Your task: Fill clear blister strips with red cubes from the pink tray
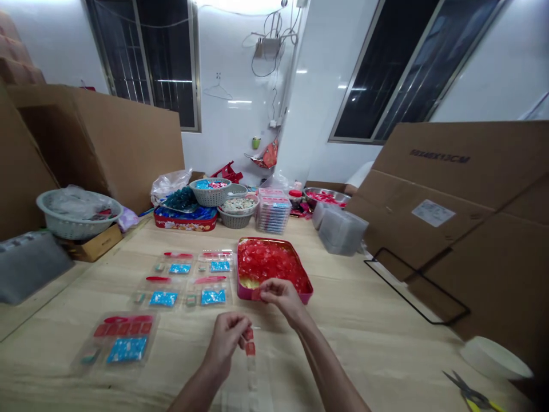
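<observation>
My left hand (230, 339) is closed in a pinch, with small flat red pieces (250, 347) at its fingertips. These show over a clear plastic tray (252, 377) with a column of compartments, faint against the tabletop. Held forward and to the right, my right hand (281, 297) pinches a small red piece (256, 294) at the near rim of a red tin (307, 298). Glossy red pieces (272, 260) fill most of this tin, and its golden bottom shows at the near left corner.
Several clear trays with blue packets (163, 298) and red strips lie to the left; a fuller tray (127, 349) is nearer. Baskets (210, 193) and stacked clear cases (273, 212) stand behind. At right are a black wire frame (418, 286), tape roll (496, 357), scissors (469, 392) and cardboard (463, 171).
</observation>
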A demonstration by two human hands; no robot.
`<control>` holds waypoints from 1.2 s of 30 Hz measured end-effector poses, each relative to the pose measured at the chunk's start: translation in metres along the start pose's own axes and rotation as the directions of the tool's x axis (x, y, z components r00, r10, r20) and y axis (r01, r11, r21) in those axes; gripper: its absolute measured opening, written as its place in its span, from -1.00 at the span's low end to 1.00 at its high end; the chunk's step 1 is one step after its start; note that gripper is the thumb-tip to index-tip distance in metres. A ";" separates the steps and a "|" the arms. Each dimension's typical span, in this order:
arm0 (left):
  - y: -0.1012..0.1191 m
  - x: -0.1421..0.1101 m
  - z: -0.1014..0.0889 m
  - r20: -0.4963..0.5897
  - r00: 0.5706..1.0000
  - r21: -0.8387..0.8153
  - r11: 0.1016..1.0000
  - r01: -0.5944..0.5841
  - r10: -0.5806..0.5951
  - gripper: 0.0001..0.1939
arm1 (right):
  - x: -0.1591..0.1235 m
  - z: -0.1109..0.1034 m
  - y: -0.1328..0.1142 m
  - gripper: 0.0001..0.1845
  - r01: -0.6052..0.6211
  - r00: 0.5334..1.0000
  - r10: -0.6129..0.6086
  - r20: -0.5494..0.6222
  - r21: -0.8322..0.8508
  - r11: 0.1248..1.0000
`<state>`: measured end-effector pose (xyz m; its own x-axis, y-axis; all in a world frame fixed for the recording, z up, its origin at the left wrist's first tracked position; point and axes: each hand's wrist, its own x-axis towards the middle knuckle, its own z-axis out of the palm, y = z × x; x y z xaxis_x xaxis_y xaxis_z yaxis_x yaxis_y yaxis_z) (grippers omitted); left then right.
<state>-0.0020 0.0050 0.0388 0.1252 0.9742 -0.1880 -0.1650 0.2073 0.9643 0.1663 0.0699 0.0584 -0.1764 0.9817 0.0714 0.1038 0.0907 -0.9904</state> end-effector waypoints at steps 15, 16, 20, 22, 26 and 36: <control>-0.007 -0.020 -0.009 0.161 0.956 -0.193 0.942 0.274 -0.245 -0.69 | -0.084 0.038 0.030 -0.73 -0.213 0.975 0.167 0.144 0.416 0.884; -0.009 -0.021 -0.010 0.166 0.952 -0.165 0.945 0.283 -0.256 -0.70 | -0.085 0.040 0.030 -0.72 -0.234 0.971 0.186 0.153 0.418 0.878; -0.019 -0.023 -0.015 0.135 0.964 -0.027 0.972 0.235 -0.230 -0.76 | -0.092 0.043 0.030 -0.71 -0.269 0.960 0.211 0.182 0.404 0.874; -0.024 -0.024 -0.016 0.097 0.981 0.069 0.985 0.160 -0.167 -0.82 | -0.094 0.042 0.031 -0.70 -0.286 0.954 0.218 0.207 0.403 0.869; -0.029 -0.026 -0.017 0.031 0.999 0.349 0.937 -0.021 0.011 -0.96 | -0.096 0.042 0.040 -0.67 -0.331 0.939 0.273 0.210 0.335 0.882; -0.041 -0.019 -0.006 0.048 0.984 0.794 0.591 -0.142 0.171 -0.82 | -0.088 0.050 0.045 -0.84 -0.078 0.997 0.075 -0.023 -0.393 0.916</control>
<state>-0.0033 -0.0215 0.0014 0.1425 0.9897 -0.0113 0.6615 -0.0867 0.7449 0.1379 -0.0208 0.0016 -0.1455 0.9894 0.0000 0.4939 0.0726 -0.8665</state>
